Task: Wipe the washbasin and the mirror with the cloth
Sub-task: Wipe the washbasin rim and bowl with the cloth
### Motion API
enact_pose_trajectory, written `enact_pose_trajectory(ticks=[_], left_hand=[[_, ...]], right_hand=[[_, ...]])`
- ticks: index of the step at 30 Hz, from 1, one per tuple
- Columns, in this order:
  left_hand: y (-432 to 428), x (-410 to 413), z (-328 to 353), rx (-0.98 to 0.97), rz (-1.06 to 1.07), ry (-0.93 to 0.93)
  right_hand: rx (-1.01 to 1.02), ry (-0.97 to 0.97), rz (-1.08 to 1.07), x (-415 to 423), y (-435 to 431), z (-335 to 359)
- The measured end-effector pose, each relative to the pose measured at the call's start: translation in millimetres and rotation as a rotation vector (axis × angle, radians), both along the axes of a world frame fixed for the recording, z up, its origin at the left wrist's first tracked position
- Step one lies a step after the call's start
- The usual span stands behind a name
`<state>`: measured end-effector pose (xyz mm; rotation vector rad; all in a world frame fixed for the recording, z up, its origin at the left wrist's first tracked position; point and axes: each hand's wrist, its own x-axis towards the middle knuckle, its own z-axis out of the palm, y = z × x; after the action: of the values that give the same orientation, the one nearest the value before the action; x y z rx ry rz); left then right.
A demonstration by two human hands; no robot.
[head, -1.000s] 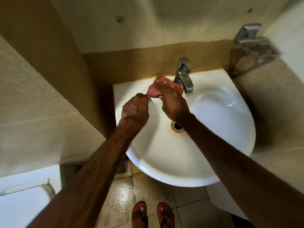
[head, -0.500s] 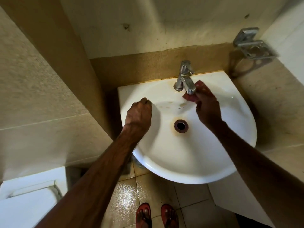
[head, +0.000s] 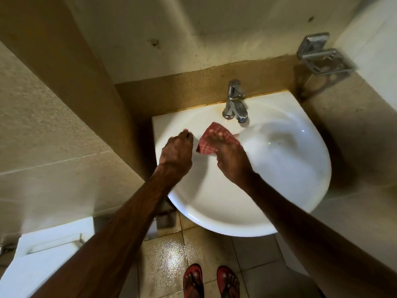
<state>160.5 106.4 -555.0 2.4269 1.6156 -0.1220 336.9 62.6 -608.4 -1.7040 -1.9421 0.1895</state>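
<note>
Vs. half a sec ago the right hand (head: 231, 160) has swung from the tap's right side back across the bowl to its left-rear part, taking the cloth (head: 216, 139) w/ it. It now sits roughly where it was a full sec ago. The drain, plain to see half a sec ago, is now hidden under the right hand and wrist. The left hand (head: 177, 152) has barely shifted: it's on the washbasin's (head: 290, 190) left rim, fingers curled into a loose fist, gripping nothing that can be seen.

Right hand's fingers are closed on the cloth, a red-and-white check piece, pressing it down against the inner wall of the bowl. The cloth pokes out beyond the fingertips toward the rear-left, just short of the tap (head: 235, 104) and close beside the left hand's knuckles, not touching them. Hand and cloth are a bit motion-blurred.

The washbasin is white, rounded at front, set into a corner. Nothing lies in it besides the cloth and hand; the right half of the bowl is bare w/ a glossy sheen. Chrome holder (head: 322, 55) on the wall at right: empty as far as can be told. Feet in red sandals (head: 211, 280) on the wet tiled floor below. White fixture (head: 43, 254) at lower left.
</note>
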Motion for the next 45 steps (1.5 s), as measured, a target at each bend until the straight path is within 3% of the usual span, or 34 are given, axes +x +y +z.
enact_pose_trajectory(ticks=[2,7,15,17,19,22,28,34,41,45], left_hand=[[0.1,-2.9,3.3,-0.031,-0.007,0.018],[0.1,-5.3,8.7,-0.034,-0.013,0.042],[-10.8,-7.6,8.7,0.049,-0.029,0.048],[-13.5,-5.4,9.5,0.044,-0.019,0.046],[-13.8,-4.4,10.8,0.025,-0.012,0.031],[-8.3,-6.6,11.0,-0.042,-0.023,-0.058],[-23.3,-16.6,8.7,-0.123,-0.043,-0.090],[-74.4,3.6,30.1,-0.204,0.087,-0.378],[-133.0,34.8,87.4,-0.345,0.171,-0.536],[-160.8,39.8,125.3,-0.420,0.202,-0.681]], right_hand=[[-0.001,-0.032,0.050,17.1,-5.4,-3.0],[0.044,-0.082,-0.063,40.5,-25.2,-15.0],[0.072,0.537,-0.543,4.5,-17.2,-17.2],[0.041,0.735,-0.518,-20.6,-18.4,-7.2],[-0.076,0.916,-0.356,-42.2,-19.5,-0.7],[-0.164,0.980,-0.193,-59.5,-19.6,7.1],[-0.334,1.191,-0.307,-26.1,-39.5,12.8],[-0.486,1.473,-0.463,16.9,-77.8,46.2],[-0.634,1.817,-0.505,40.3,-123.0,103.2],[-0.652,1.747,-0.405,39.0,-141.9,137.4]])
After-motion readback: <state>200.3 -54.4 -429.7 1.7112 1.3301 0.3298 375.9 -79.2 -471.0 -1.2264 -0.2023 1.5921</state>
